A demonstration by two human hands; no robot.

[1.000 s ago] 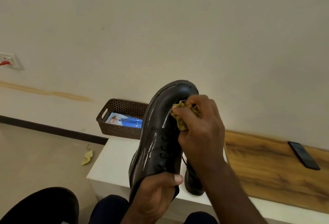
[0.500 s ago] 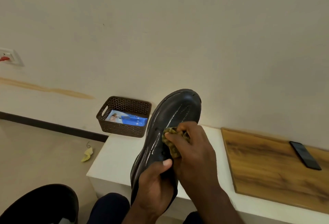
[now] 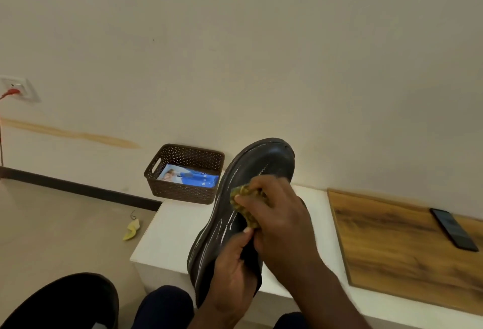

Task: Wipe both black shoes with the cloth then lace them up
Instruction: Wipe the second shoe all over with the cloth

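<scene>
While the left hand [image 3: 232,268] grips the stiff, glossy black shoe [image 3: 251,187] near its heel, the right hand [image 3: 277,219] pinches the soft cloth [image 3: 245,198] just above; likely slippery.

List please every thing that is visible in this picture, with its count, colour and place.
shoe: one, black with pale streaks, held up over the white table's near edge
cloth: one, yellow-green, pressed on the shoe
table: one, white, against the wall
basket: one, brown, at the table's far left corner
blue packet: one, inside the basket
wooden board: one, brown, on the table at right
phone: one, black, on the board
yellow scrap: one, on the floor
wall socket: one, white, red plug
left hand: grips the shoe's heel end
right hand: holds the cloth
</scene>
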